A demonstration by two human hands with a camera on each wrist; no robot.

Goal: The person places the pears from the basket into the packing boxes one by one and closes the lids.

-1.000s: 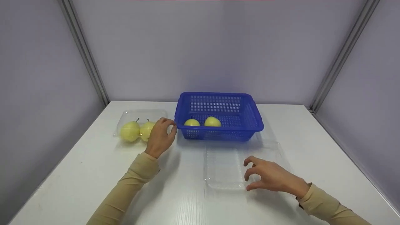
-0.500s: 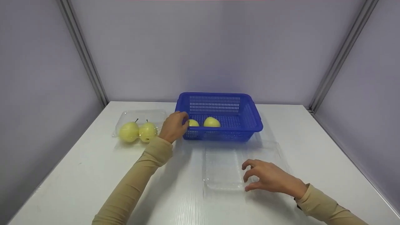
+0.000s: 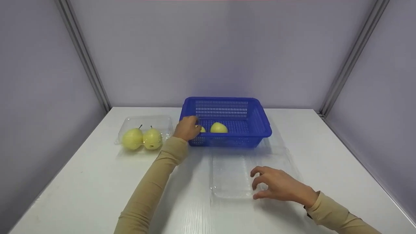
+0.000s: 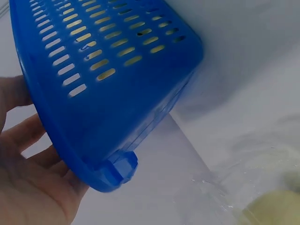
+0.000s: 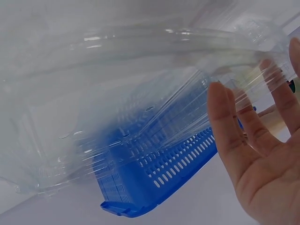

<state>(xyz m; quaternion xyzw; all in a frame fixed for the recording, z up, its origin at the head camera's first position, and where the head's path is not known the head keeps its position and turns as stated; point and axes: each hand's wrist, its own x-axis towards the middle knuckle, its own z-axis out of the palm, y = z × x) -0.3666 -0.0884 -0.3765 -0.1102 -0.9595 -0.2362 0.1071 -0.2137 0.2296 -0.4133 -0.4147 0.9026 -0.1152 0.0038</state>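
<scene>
In the head view, my left hand (image 3: 187,128) reaches over the left front corner of a blue slotted plastic basket (image 3: 232,140), fingers bent down inside. A yellow-green pear (image 3: 203,129) lies beside those fingers, mostly hidden; whether they touch it I cannot tell. Another pear (image 3: 218,127) sits to its right in the basket. The left wrist view has the fingers beyond the basket rim (image 4: 51,126). My right hand (image 3: 281,185), fingers loosely bent and holding nothing, is at the middle ridge of an opened clear plastic clamshell box (image 3: 230,175); contact is unclear.
On the left of the white table (image 3: 81,185) stands another clear clamshell box (image 3: 148,121) with two pears (image 3: 132,138) in it. Grey panels (image 3: 208,48) wall the table at the back and both sides.
My left hand has moved right from beside the boxed pears, over the basket's left rim and down to the left pear. My right hand stays at the clear box.
</scene>
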